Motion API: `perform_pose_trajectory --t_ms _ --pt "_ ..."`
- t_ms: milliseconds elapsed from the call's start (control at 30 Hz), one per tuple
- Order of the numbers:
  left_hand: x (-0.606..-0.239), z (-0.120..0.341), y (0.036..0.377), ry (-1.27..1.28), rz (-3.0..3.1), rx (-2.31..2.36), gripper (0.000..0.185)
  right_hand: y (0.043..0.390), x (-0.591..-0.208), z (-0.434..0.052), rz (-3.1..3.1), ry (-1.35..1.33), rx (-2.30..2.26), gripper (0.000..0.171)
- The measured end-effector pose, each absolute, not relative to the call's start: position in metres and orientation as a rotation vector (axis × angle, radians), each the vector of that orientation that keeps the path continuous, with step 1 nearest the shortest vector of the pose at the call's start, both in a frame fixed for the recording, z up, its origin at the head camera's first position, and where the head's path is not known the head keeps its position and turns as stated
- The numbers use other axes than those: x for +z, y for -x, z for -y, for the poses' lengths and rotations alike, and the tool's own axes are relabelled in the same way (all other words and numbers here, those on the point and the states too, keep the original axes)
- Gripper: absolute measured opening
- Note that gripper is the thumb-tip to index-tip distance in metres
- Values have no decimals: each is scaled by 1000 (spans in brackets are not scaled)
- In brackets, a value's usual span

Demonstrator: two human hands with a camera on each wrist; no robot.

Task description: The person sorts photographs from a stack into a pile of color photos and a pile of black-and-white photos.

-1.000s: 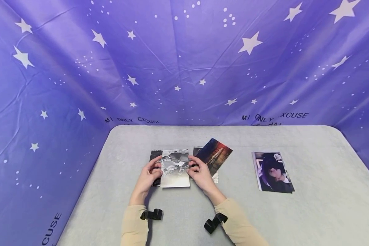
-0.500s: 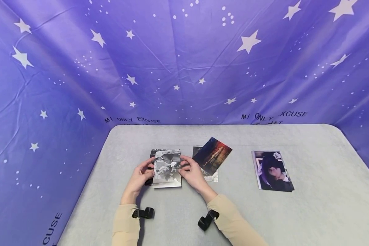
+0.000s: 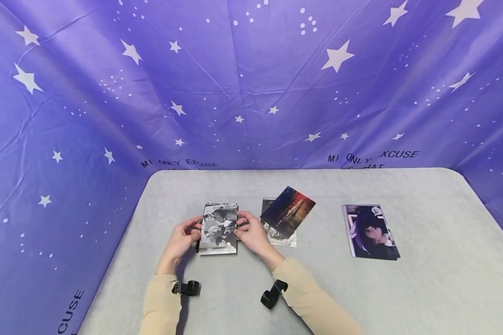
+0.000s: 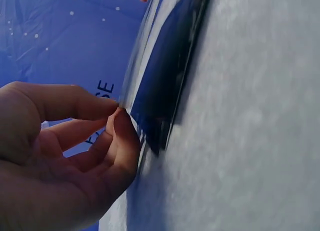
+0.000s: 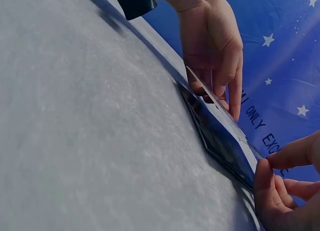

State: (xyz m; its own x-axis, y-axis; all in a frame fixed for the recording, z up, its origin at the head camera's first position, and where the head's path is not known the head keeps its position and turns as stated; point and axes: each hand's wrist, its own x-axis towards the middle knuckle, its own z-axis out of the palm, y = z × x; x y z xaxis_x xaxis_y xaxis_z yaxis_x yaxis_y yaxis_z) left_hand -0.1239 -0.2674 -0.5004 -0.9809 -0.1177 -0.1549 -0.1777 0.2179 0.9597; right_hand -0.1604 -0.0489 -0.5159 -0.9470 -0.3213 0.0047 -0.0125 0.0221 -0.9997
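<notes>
A black-and-white photo (image 3: 218,228) lies low over the grey table (image 3: 360,298), held by both side edges. My left hand (image 3: 196,231) pinches its left edge between thumb and fingers, seen close up in the left wrist view as the left hand (image 4: 119,111) on the photo (image 4: 160,76). My right hand (image 3: 240,226) pinches the right edge; the right wrist view shows the right hand (image 5: 267,168) at the corner of the photo (image 5: 220,133). A dark photo edge (image 3: 198,245) peeks out beneath it.
A reddish-dark photo (image 3: 288,211) lies tilted on another print (image 3: 282,238) just right of my hands. A portrait photo stack (image 3: 370,231) sits farther right. Purple starred cloth (image 3: 251,83) walls in the table at the back and sides.
Both hands have slid the black-and-white photo to the left, so it now covers most of the dark photo beneath. The other photos have not moved.
</notes>
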Motion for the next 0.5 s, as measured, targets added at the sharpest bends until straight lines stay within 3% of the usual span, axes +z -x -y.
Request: perform_pose_trajectory --t_ms 500 --pt "-503 276 131 240 -2547 1752 51 159 -514 54 -2265 318 -1760 57"
